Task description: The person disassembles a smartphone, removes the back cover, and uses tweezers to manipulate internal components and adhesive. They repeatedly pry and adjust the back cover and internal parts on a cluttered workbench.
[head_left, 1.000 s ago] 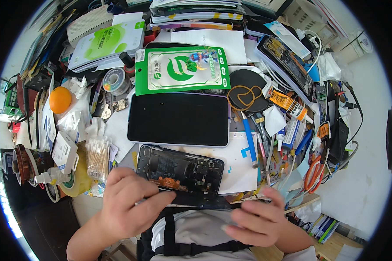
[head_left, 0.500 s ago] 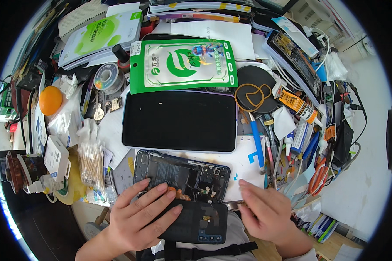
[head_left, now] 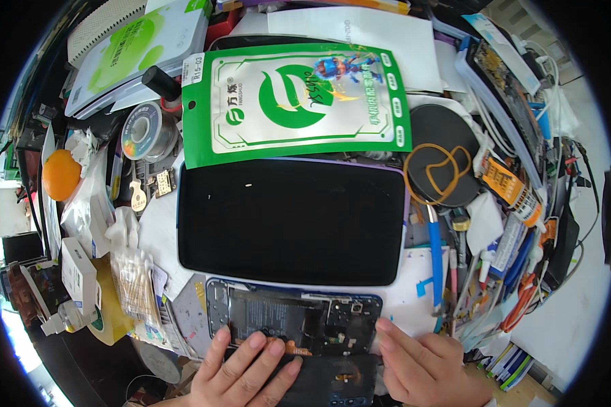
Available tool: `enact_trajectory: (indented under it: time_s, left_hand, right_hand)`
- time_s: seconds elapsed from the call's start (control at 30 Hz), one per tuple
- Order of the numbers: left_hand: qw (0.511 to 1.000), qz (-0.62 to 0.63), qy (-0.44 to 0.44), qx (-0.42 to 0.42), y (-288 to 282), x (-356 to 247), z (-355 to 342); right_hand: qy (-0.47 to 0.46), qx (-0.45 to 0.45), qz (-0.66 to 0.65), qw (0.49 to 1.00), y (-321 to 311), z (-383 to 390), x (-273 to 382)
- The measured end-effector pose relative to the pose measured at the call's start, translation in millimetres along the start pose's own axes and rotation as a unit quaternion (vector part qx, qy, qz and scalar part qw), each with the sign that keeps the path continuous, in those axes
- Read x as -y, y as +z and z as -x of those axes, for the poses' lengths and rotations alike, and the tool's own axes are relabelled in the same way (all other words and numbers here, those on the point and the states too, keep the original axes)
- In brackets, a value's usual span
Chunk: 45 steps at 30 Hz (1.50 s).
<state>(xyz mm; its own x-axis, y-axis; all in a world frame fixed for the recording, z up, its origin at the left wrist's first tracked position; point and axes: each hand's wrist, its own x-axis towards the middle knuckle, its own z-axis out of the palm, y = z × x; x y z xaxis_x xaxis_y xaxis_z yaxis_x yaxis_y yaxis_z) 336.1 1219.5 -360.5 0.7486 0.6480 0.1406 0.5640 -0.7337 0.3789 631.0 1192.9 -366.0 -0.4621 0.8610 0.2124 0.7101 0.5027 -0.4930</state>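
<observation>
An opened phone [head_left: 265, 312], showing its battery, board and orange ribbon, lies across the near edge of the desk. Its dark back cover [head_left: 329, 380] is folded down below it. My left hand [head_left: 251, 373] rests on both pieces, fingers spread along their left and middle. My right hand [head_left: 421, 363] is closed at their right end, index fingertip by the phone's corner; whatever it holds is hidden. Just beyond lies a dark-screened device [head_left: 288, 224] in a pale case, with a green-and-white pouch [head_left: 295, 102] above it.
Crowded surroundings include cotton swabs [head_left: 129, 285], a solder spool [head_left: 149, 132], an orange fruit [head_left: 61, 174], a black disc [head_left: 441, 125] with rubber bands, a blue-handled tool [head_left: 433, 261], glue tubes [head_left: 502, 183], orange-handled pliers [head_left: 519, 308] and a second opened device [head_left: 502, 102].
The view has shifted, putting the desk items lower and larger. My left fingers have spread out over the phone and cover; my right fingers have moved in to the phone's right end and closed.
</observation>
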Motion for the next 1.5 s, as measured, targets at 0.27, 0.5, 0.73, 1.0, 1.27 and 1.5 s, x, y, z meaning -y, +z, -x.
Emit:
enact_trajectory:
  time_s: [0.27, 0.5, 0.73, 1.0, 1.27, 1.5]
  left_hand:
    - [0.999, -0.033, -0.023, -0.002, 14, -4, 14]
    - [0.999, -0.035, -0.021, -0.011, 20, -4, 21]
    - [0.999, -0.013, -0.036, -0.004, 21, -5, 26]
    - [0.999, -0.033, -0.024, -0.031, 27, -2, 25]
    - [0.998, -0.051, -0.005, -0.043, 30, 1, 28]
    - [0.998, -0.044, -0.016, -0.043, 33, 0, 28]
  right_hand:
    - [-0.027, -0.012, -0.022, 0.999, 3, -4, -15]
    - [-0.069, 0.021, -0.022, 0.997, 0, -1, -24]
    - [-0.054, 0.001, -0.055, 0.997, 7, 1, -20]
    - [-0.035, -0.028, -0.055, 0.998, 7, -2, -17]
    - [-0.042, -0.001, -0.051, 0.998, 3, 1, -17]
    - [-0.027, -0.003, -0.043, 0.999, 5, 1, -14]
